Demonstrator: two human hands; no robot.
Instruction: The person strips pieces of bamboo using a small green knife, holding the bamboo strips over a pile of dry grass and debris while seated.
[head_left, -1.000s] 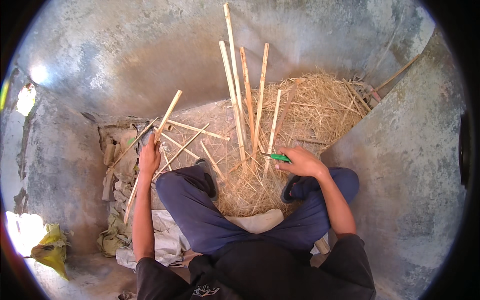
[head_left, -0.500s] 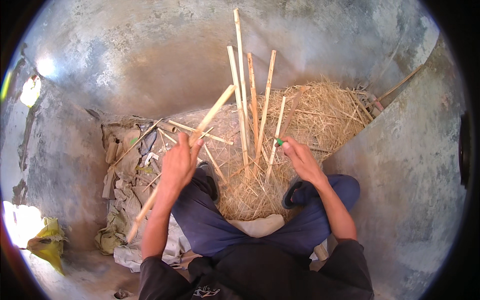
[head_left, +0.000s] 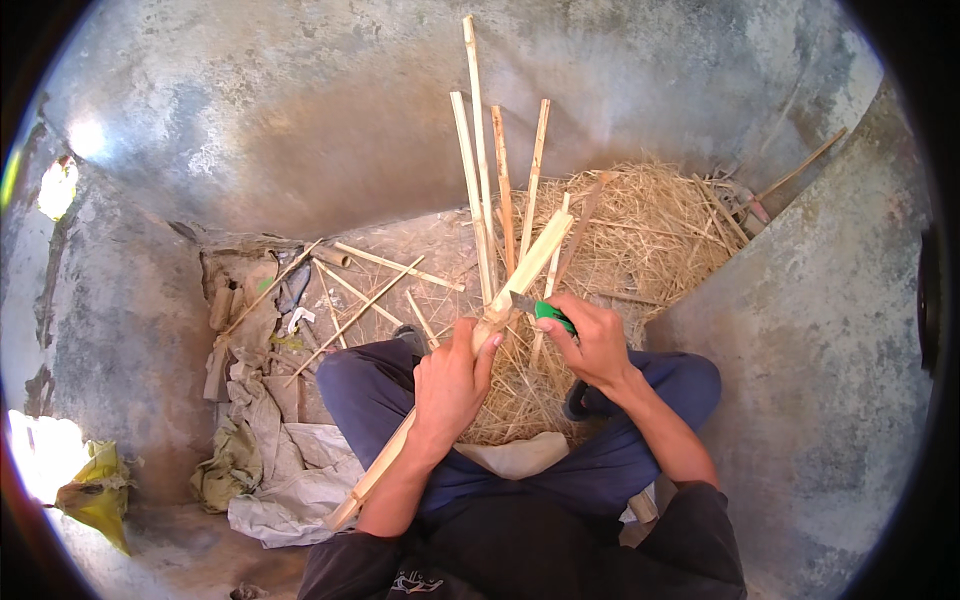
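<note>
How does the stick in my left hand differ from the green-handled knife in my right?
The stick is long and pale tan; the knife is much shorter, with a green handle and greyish blade. The stick slants from lower left to upper right, while the knife's blade points up and left toward it. Both are gripped, by the left hand and right hand respectively.

Person (head_left: 530,520) before me: black shirt (head_left: 560,560) with short sleeves (head_left: 695,530) and a pale outline print (head_left: 415,581); navy-blue trousers (head_left: 688,385); dark footwear (head_left: 576,402); left hand (head_left: 450,385) and right hand (head_left: 593,343) bare.
</note>
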